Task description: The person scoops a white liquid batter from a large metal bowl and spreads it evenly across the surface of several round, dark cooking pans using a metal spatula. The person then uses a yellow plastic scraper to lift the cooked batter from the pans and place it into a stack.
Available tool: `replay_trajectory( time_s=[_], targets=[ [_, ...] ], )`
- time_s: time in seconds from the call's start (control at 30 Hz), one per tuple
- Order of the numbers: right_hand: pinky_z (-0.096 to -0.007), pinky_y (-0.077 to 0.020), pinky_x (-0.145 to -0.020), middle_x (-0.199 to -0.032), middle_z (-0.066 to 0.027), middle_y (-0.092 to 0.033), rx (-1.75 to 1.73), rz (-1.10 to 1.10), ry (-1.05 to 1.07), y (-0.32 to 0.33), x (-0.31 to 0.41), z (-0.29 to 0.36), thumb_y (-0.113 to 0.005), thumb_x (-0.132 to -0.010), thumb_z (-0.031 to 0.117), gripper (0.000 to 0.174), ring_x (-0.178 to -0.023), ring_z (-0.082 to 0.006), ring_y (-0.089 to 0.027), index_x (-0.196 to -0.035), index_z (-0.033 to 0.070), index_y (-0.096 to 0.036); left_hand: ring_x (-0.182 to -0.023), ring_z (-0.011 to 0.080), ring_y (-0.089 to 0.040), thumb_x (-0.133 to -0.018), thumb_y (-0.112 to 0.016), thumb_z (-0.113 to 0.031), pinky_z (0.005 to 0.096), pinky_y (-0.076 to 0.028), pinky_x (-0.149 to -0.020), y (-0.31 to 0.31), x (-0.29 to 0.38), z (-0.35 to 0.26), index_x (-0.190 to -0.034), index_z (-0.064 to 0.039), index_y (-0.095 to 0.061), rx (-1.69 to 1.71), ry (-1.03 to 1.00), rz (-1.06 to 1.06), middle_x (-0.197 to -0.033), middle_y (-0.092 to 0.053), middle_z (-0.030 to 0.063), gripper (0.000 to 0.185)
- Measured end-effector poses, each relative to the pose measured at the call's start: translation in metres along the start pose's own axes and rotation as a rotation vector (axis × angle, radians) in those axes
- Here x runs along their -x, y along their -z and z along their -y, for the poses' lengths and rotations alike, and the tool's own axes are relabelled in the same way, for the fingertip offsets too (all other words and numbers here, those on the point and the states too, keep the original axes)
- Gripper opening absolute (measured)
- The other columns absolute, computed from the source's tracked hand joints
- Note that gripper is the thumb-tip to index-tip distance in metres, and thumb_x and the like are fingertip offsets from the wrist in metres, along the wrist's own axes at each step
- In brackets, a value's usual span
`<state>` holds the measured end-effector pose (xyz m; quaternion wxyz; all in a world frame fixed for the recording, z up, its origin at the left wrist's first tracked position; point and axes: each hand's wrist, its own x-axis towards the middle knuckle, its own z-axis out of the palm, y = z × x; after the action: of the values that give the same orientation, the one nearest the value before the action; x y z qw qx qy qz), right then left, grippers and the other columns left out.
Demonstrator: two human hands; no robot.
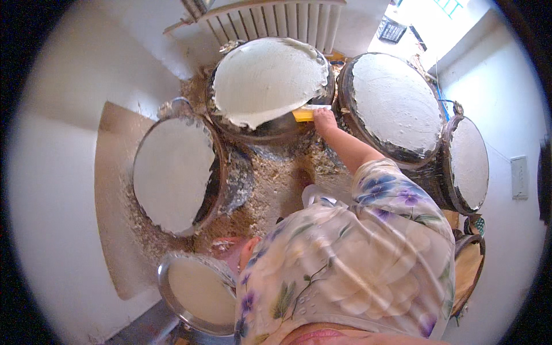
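Note:
My right hand grips a yellow and white scraper at the front right edge of the round dark griddle before me. Pale batter coats most of that griddle in a thin sheet. Its edge is ragged, and dark surface shows along the near side. Only a small part of my left arm shows at my side; the left hand is out of view. Beside that arm stands a metal basin of creamy batter.
More griddles carry pale sheets: one at left, one at right and one farther right. At lower right is a round pan with a tan sheet. Crumbs litter the floor. A radiator stands behind; a black crate is beyond.

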<state>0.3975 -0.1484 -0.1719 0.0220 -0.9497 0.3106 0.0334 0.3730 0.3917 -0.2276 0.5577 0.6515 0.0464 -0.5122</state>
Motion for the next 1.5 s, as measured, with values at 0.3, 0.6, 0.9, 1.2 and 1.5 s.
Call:
replay_trajectory(
  time_s=[0.3, 0.6, 0.9, 1.2, 1.5],
  targets=[
    [-0.034, -0.037, -0.081, -0.095, -0.0084, -0.053, 0.02, -0.171, 0.186, -0.01, -0.059, -0.08, -0.045, -0.072, 0.01, 0.029, -0.095, -0.023, -0.047, -0.099, 0.003, -0.05, -0.089, 0.0173, -0.054, -0.085, -0.047, -0.026, 0.0274, -0.043, -0.077, -0.067, -0.02, -0.132, -0.109, 0.002, -0.048, -0.068, -0.031, 0.015, -0.1, -0.055, 0.0102, 0.036],
    [-0.0353, -0.042, -0.073, -0.085, -0.0093, -0.055, 0.045, -0.231, 0.06, -0.004, -0.168, -0.151, -0.049, -0.068, 0.011, 0.021, -0.087, -0.025, -0.052, -0.088, 0.004, -0.052, -0.085, 0.0157, -0.054, -0.085, -0.048, -0.026, 0.0274, -0.045, -0.074, -0.084, -0.053, -0.207, -0.108, 0.002, -0.047, -0.055, 0.136, -0.073, -0.098, -0.054, 0.0084, 0.036],
    [-0.0369, -0.0446, -0.065, -0.08, -0.0158, -0.059, -0.743, -0.315, -0.549, 0.036, -0.235, -0.173, -0.053, -0.072, 0.016, 0.017, -0.075, -0.0307, -0.057, -0.084, 0.005, -0.057, -0.082, 0.0128, -0.053, -0.083, -0.05, -0.028, 0.0244, -0.044, -0.07, -0.113, -0.077, -0.233, -0.106, 0.0, -0.05, -0.179, 0.131, -0.116, -0.091, -0.056, 0.0059, 0.036],
    [-0.0273, -0.046, -0.058, -0.074, -0.0033, -0.058, -1.779, -0.123, -0.416, 0.038, -0.068, -0.127, -0.053, -0.075, 0.01, 0.013, -0.065, -0.0133, -0.056, -0.084, 0.001, -0.056, -0.079, 0.0264, -0.053, -0.069, -0.06, -0.02, 0.0354, -0.044, -0.07, -0.17, -0.163, -0.293, -0.089, -0.002, -0.055, -1.156, -0.663, -0.308, -0.083, -0.055, 0.0104, 0.027],
    [-0.0262, -0.045, -0.066, -0.084, -0.0025, -0.057, -1.42, 0.089, -0.268, 0.023, 0.035, -0.101, -0.055, -0.076, 0.006, 0.021, -0.074, -0.0104, -0.054, -0.096, 0.003, -0.051, -0.084, 0.0255, -0.045, -0.073, -0.043, -0.011, 0.0362, -0.039, -0.071, -0.213, -0.247, -0.304, -0.085, -0.008, -0.049, -1.618, -1.004, -0.398, -0.085, -0.046, 0.0092, 0.013]
  ],
)
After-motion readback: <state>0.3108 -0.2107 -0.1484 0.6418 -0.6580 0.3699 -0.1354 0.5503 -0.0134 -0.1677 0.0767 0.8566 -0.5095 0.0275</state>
